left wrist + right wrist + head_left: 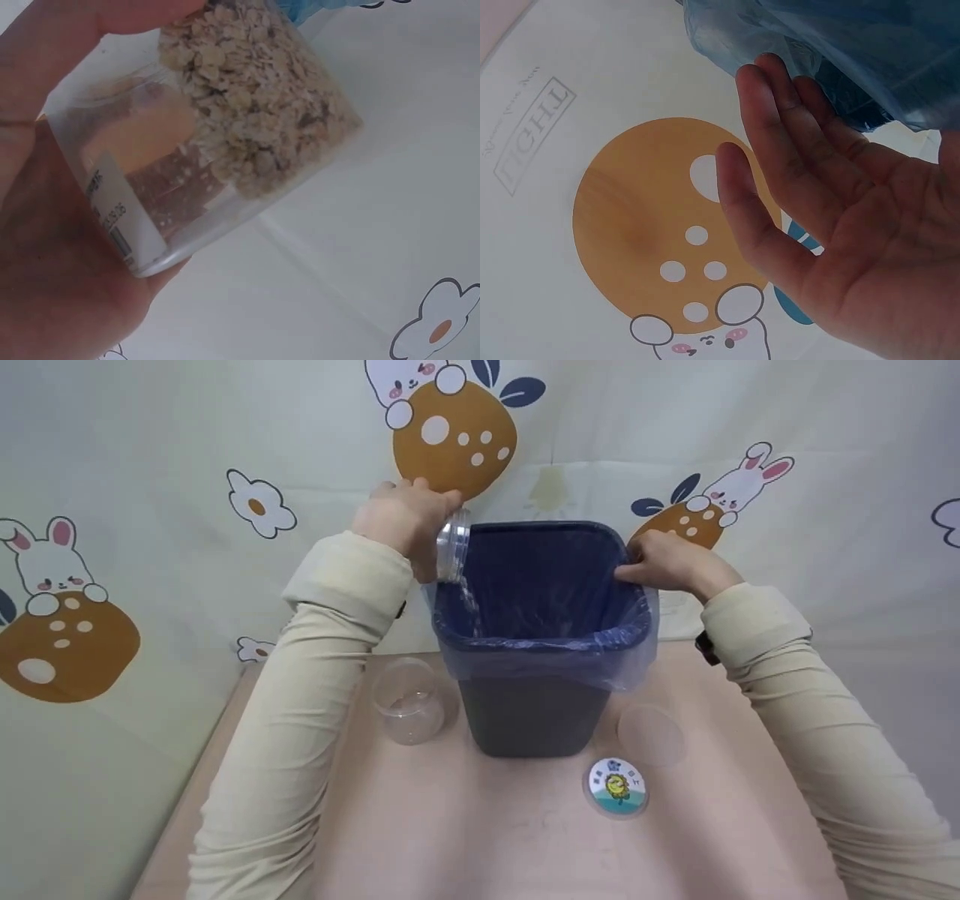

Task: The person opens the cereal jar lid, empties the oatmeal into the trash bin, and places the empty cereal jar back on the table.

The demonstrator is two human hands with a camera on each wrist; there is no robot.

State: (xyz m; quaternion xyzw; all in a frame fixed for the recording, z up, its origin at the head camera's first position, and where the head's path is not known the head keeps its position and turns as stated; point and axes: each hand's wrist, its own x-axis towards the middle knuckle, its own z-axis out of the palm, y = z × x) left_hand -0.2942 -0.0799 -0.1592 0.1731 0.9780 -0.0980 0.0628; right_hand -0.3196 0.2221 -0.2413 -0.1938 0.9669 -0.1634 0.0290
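My left hand (405,521) grips a clear plastic jar (453,546), tipped on its side over the left rim of a dark trash bin (534,716). Pale oat flakes (255,97) fill the jar's mouth end in the left wrist view, and some fall into the bin. A thin translucent blue bag (630,660) lines the bin and folds over its rim. At the right rim, my right hand (675,562) holds the edge. In the right wrist view its fingers (802,142) lie outside, against the bag; the thumb is mostly hidden there.
A clear round container (409,709) stands left of the bin on the pink-covered table (480,825). Right of it lie a clear lid (652,735) and a round lid with a sunflower picture (617,787). A printed curtain (315,427) hangs close behind.
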